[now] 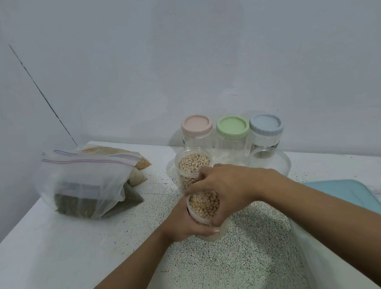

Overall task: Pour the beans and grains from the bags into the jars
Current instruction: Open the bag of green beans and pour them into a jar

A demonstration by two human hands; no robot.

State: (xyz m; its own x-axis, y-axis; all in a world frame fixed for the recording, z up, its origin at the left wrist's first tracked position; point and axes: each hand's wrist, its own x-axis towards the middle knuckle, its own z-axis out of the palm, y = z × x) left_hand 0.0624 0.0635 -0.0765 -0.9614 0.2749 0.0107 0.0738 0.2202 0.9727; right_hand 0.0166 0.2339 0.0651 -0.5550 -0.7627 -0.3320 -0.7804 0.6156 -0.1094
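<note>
A clear jar [203, 205] full of pale round beans stands on the speckled counter [237, 264]. My left hand [185, 225] grips its side from the lower left. From the right, my right hand [230, 184] reaches over its mouth, fingers and thumb curled round the rim. Just behind it is a second open jar [193, 164] filled with black-eyed beans. At the left lie several zip bags [82, 182] holding green, tan and yellow grains.
Against the wall stand three empty jars with a pink lid [197, 126], a green lid [232, 127] and a blue lid [266, 126]. An open empty jar [264, 155] sits in front of the blue one. A blue mat [348, 192] and a limp clear bag [326, 259] lie at the right.
</note>
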